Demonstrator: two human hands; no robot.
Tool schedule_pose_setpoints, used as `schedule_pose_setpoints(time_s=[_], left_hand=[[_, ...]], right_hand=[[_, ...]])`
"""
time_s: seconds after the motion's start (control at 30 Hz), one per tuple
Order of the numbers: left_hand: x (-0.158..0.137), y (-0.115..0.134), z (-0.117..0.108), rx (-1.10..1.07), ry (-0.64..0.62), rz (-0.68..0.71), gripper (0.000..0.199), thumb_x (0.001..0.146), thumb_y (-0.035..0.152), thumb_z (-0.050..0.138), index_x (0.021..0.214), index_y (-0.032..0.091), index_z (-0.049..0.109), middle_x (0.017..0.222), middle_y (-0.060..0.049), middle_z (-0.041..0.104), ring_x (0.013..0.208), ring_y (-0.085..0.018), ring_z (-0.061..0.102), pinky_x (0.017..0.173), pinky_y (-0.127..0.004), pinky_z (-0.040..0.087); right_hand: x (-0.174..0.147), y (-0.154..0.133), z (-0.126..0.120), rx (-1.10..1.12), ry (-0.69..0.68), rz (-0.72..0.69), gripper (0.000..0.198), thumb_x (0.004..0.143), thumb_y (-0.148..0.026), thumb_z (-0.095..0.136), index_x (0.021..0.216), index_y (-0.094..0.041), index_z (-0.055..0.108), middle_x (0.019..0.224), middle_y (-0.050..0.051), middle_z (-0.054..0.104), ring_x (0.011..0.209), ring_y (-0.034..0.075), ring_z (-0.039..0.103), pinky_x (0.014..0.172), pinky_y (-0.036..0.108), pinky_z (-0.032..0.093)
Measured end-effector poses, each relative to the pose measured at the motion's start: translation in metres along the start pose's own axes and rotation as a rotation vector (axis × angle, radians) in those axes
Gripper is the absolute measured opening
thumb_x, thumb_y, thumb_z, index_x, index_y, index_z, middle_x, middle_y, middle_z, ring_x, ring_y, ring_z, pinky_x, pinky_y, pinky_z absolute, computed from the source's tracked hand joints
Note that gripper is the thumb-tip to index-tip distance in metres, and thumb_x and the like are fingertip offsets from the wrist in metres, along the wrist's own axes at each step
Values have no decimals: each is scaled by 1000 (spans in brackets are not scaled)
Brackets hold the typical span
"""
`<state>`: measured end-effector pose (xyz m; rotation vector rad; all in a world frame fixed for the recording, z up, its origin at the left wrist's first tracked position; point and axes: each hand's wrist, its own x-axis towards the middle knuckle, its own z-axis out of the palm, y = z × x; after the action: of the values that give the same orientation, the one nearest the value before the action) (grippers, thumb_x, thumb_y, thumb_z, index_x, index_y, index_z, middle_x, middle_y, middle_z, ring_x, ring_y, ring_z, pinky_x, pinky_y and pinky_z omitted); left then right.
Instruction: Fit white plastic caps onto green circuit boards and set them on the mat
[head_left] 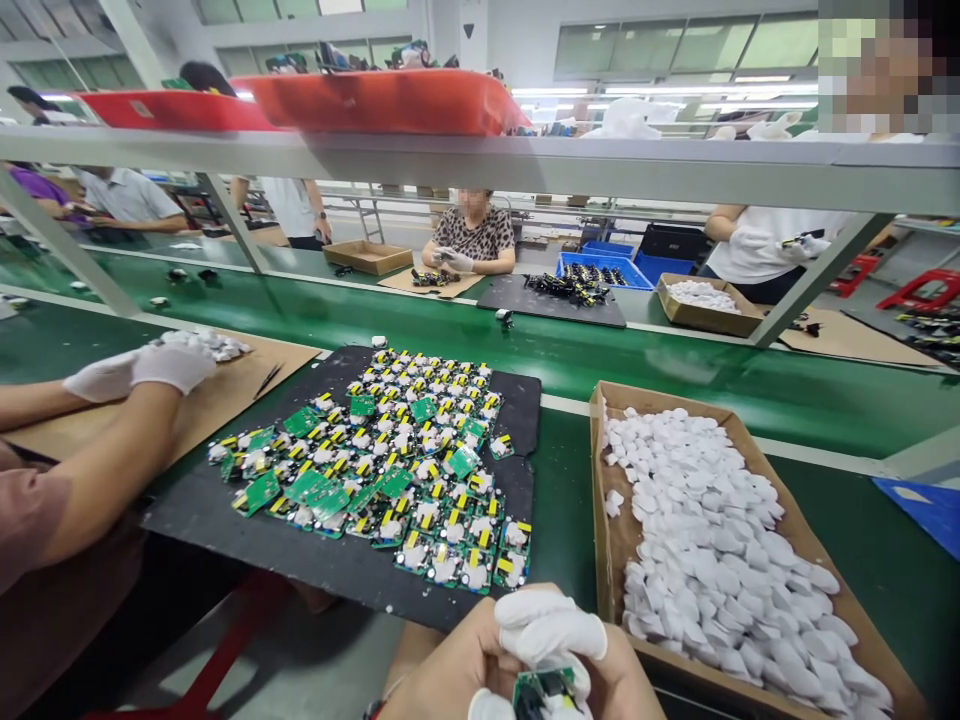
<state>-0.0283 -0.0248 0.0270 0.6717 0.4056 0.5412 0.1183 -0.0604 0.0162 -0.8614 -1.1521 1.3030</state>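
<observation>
At the bottom edge, a small green circuit board (546, 690) with dark and white parts is held between my two hands, close to my body. My left hand (465, 652) is closed around its left side, and my right hand (619, 672) is closed on it from the right. White finger covers wrap several fingertips and hide part of the board. Just beyond lies a black mat (480, 600) covered with many similar circuit boards (442, 565) with yellow and white parts. Several boards there lie green side up.
On the right, a cardboard box (600, 500) holds a heap of small white pieces (705, 530). A co-worker's gloved hands (172, 365) are at the left over brown cardboard. A green conveyor belt (420, 320) runs behind, beneath a shelf (600, 160) with red bins (382, 105).
</observation>
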Motion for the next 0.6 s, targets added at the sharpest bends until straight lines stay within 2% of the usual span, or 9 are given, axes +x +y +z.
schedule_pose_setpoints(time_s=[0.07, 0.13, 0.23, 0.33, 0.47, 0.53, 0.6], left_hand=[[0, 1, 1, -3, 7, -5, 53, 50, 50, 81, 88, 16, 69, 80, -4, 67, 82, -23, 63, 76, -30, 46], [0, 1, 0, -10, -1, -1, 57, 45, 47, 85, 88, 14, 67, 80, -3, 65, 77, -18, 60, 72, -26, 45], [1, 0, -1, -83, -98, 22, 62, 35, 39, 90, 84, 13, 62, 78, -1, 59, 68, -11, 54, 64, -20, 40], [1, 1, -3, -152, -218, 59, 56, 40, 35, 90, 81, 15, 57, 76, 0, 56, 64, -8, 50, 62, -18, 36], [0, 1, -2, -135, -235, 74, 58, 40, 37, 89, 84, 16, 56, 81, -2, 58, 69, -10, 53, 66, -20, 38], [-1, 2, -1, -141, -244, 59, 58, 38, 37, 90, 78, 18, 53, 77, -1, 57, 65, -9, 52, 63, -19, 37], [-1, 4, 0, -91, -258, 37, 58, 35, 39, 90, 72, 18, 49, 69, 1, 54, 59, -8, 48, 58, -18, 35]], right_hand=[[6, 12, -1, 15, -43, -65, 53, 52, -70, 72, 85, -28, 75, 87, 10, 75, 87, 31, 70, 72, 37, 58], [10, 21, -3, 23, -86, -111, 54, 52, -71, 71, 82, -27, 75, 89, 10, 75, 87, 30, 70, 69, 34, 58], [7, 28, -6, -22, -163, -116, 40, 60, -58, 74, 86, -28, 75, 99, 10, 73, 92, 29, 69, 71, 32, 58], [3, 30, -2, -23, -211, -104, 36, 58, -52, 77, 84, -28, 75, 96, 10, 74, 90, 29, 69, 68, 33, 58], [11, 35, 16, 124, -166, -145, 44, 54, -67, 72, 73, -28, 75, 86, 10, 74, 88, 32, 69, 66, 38, 58], [16, 35, 23, 188, -164, -172, 50, 54, -74, 66, 70, -27, 75, 84, 11, 74, 89, 33, 68, 68, 42, 57], [16, 33, 25, 196, -165, -168, 49, 53, -73, 68, 68, -27, 75, 85, 11, 74, 92, 34, 67, 71, 44, 57]])
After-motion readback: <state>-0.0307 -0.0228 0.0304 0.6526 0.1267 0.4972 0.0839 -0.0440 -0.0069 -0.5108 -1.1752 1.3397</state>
